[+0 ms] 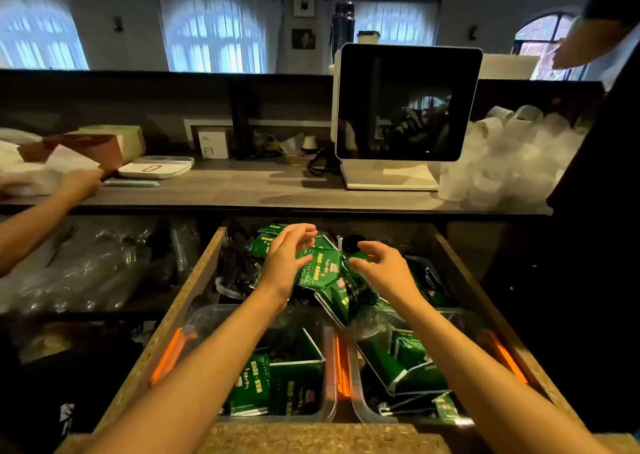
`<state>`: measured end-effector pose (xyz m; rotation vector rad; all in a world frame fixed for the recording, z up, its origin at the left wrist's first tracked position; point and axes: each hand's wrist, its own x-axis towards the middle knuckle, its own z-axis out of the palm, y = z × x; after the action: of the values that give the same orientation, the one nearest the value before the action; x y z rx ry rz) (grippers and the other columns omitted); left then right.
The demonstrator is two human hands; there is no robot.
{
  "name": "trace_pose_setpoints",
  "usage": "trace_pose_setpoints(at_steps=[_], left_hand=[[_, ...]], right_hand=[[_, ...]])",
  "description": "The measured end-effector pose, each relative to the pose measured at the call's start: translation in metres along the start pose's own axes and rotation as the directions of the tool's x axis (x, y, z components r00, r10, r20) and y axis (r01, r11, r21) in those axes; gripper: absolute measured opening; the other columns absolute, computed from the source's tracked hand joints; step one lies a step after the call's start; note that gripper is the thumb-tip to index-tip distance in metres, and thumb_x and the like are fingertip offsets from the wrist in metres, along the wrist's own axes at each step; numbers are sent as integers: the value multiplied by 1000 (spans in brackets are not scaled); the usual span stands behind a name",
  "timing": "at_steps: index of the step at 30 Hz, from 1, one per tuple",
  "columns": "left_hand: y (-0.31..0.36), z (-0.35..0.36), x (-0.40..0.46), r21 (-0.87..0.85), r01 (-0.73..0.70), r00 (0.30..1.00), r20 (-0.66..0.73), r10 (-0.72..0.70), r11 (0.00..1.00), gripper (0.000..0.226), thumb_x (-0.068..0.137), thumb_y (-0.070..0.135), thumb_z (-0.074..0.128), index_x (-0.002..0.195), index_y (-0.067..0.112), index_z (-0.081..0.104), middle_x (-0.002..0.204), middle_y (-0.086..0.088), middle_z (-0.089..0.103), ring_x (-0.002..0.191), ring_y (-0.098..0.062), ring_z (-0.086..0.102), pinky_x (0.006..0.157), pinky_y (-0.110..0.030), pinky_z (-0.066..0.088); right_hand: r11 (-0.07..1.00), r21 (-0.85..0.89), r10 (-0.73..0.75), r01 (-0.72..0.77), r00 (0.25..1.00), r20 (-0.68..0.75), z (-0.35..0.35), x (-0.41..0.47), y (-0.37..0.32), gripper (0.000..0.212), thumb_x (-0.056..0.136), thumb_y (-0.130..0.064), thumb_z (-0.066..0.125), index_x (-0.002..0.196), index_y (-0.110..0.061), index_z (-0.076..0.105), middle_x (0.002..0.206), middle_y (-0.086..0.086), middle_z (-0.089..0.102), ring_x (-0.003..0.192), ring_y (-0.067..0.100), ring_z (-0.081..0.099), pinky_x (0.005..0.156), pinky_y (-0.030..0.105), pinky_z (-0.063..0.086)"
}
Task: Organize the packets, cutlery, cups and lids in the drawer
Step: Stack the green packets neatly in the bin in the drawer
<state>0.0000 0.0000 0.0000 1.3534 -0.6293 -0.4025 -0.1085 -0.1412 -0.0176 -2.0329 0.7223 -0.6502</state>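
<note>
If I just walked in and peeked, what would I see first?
Probably the heap of shiny green packets in the middle of the open drawer, with the left hand and right hand hovering over it, fingers loosely curled. Next, the big dark screen standing on the counter behind, and the pile of cloudy plastic cups to its right.

Dim room; your light is the backlit windows [214,34], blown out. Cups [512,162] overexposed, wide-angle bends the edges, overall soft.
</note>
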Motion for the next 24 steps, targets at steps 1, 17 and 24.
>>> trace_pose_setpoints(at_steps=[1,17,24], left_hand=[[-5,0,7,15,-4,1000,20,3,1000,25,105,27,43,102,20,67,118,-4,66,118,-17,60,108,-46,46],[-48,-3,5,221,-150,972,213,102,964,35,83,48,54,111,30,63,113,4,67,111,-10,63,99,-34,50],[-23,-22,3,430,-118,908,411,-78,895,38,82,33,80,115,14,72,109,-2,76,102,-7,71,95,-30,54]], right_hand=[[996,-86,18,-14,999,42,1,4,5,57,86,-32,73,137,-16,56,135,2,60,123,16,55,94,24,42],[950,299,-63,91,993,-100,3,8,20,24,84,3,68,90,-20,72,83,-8,73,77,6,67,74,28,52],[807,570,-173,157,985,-27,11,-14,4,25,91,3,57,99,-16,70,89,-1,76,87,15,70,77,28,55]])
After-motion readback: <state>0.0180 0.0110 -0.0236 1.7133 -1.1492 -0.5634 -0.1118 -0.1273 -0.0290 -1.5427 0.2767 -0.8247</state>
